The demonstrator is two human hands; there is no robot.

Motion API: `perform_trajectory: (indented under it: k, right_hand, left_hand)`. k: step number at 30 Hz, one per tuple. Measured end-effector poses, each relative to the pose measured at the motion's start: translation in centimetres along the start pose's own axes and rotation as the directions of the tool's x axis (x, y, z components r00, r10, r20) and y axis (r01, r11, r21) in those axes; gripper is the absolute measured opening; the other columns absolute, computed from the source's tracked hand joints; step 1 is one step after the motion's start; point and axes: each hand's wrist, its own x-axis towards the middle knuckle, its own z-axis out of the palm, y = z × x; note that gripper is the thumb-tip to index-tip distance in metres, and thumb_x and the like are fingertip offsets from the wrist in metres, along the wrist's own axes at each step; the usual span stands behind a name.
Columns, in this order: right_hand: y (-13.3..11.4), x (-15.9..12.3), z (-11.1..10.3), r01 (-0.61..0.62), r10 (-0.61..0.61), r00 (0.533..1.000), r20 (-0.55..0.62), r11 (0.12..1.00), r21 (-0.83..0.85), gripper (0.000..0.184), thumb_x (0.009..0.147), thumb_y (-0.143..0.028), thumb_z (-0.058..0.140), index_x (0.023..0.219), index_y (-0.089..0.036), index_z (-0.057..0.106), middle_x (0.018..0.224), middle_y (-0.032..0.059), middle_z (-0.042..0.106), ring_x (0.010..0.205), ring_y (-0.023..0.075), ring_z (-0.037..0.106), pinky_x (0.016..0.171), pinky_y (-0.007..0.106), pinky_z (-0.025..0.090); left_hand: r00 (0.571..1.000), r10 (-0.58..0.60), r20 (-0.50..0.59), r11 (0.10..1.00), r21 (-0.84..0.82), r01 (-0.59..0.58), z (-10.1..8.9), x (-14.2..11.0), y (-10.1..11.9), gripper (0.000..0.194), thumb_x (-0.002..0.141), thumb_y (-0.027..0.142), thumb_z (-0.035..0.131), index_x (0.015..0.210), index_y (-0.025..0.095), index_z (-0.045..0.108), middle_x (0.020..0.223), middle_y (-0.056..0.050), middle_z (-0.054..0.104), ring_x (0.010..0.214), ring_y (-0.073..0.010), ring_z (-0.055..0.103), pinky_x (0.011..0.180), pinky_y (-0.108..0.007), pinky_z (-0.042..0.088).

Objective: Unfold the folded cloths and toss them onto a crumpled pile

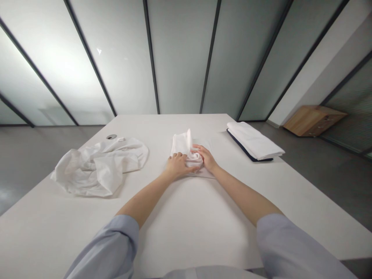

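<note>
A white cloth [180, 144], partly folded and partly rolled up, lies near the middle of the table under both hands. My left hand [178, 164] lies over its near left side, fingers curled onto the fabric and thumb pointing right. At the rolled right end, my right hand [205, 158] curves its fingers around the fabric from the right. Both hands are closed on the cloth. Beneath it is a thin, pale, flat sheet [207, 174], whose material I cannot make out. The hands cover part of the roll.
On the left of the white table [192, 224] lies a crumpled white plastic bag or sheet [101, 170]. Behind it is a small grey round object [111, 136]. A folded white cloth stack [252, 139] rests on a dark item [242, 146] at right. A wooden cabinet [312, 121] stands beyond.
</note>
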Motion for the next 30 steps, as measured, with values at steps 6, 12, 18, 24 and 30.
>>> perform_trajectory:
  k: [6, 12, 18, 24, 30]
  right_hand:
    - [1.3, 0.3, -0.8, 0.013, -0.042, 0.98, -0.192, 0.989, -0.146, 0.047, 0.087, -0.053, 0.034, 0.113, -0.024, 0.061, 0.121, 0.0093, 0.063, 0.111, 0.0251, 0.059, 0.096, 0.043, 0.046]
    - [1.8, 0.0, -2.1, 0.017, 0.165, 0.979, 0.118, 0.511, -0.86, 0.06, 0.092, -0.049, 0.037, 0.143, -0.017, 0.04, 0.152, 0.0125, 0.036, 0.14, 0.0265, 0.029, 0.114, 0.041, 0.021]
    - [-0.6, -0.1, -3.7, -0.127, 0.328, 0.943, -0.061, 0.184, -0.975, 0.056, 0.092, -0.053, 0.036, 0.132, -0.017, 0.052, 0.141, 0.0176, 0.048, 0.127, 0.0351, 0.044, 0.099, 0.049, 0.036]
    - [-2.7, 0.0, -7.0, -0.231, 0.318, 0.927, -0.2, 0.064, -0.971, 0.044, 0.089, -0.046, 0.043, 0.114, -0.018, 0.066, 0.117, 0.0154, 0.065, 0.109, 0.0305, 0.059, 0.089, 0.041, 0.042]
    - [-2.3, 1.5, -8.2, -0.234, 0.237, 0.95, -0.201, 0.117, -0.965, 0.041, 0.089, -0.038, 0.044, 0.12, -0.022, 0.064, 0.118, 0.0124, 0.066, 0.11, 0.0274, 0.059, 0.086, 0.036, 0.043]
  left_hand:
    - [0.999, -0.037, 0.018, 0.98, -0.195, 0.04, 0.4, 1.2, -0.3, 0.02, 0.085, 0.032, 0.049, 0.089, 0.021, 0.065, 0.094, -0.009, 0.068, 0.093, -0.0248, 0.062, 0.082, -0.035, 0.045]
    - [0.768, -0.619, -0.162, 0.505, -0.832, 0.232, 0.6, 2.6, -6.3, 0.035, 0.087, 0.041, 0.038, 0.079, 0.016, 0.061, 0.076, -0.005, 0.065, 0.079, -0.0219, 0.061, 0.066, -0.03, 0.046]
    - [0.405, -0.89, -0.207, 0.307, -0.931, 0.198, 0.3, 2.7, -12.8, 0.022, 0.08, 0.03, 0.048, 0.094, 0.016, 0.057, 0.087, -0.004, 0.061, 0.082, -0.0186, 0.061, 0.071, -0.029, 0.049]
    - [0.675, -0.483, -0.557, 0.859, -0.453, 0.24, -0.1, 2.1, -10.5, 0.041, 0.079, 0.02, 0.051, 0.12, 0.014, 0.052, 0.121, -0.014, 0.058, 0.118, -0.0249, 0.051, 0.103, -0.04, 0.038]
    - [0.989, -0.15, -0.014, 0.988, 0.029, 0.151, 0.9, 1.0, -5.9, 0.055, 0.087, 0.054, 0.049, 0.132, 0.022, 0.053, 0.145, -0.015, 0.045, 0.134, -0.0334, 0.038, 0.11, -0.051, 0.026]
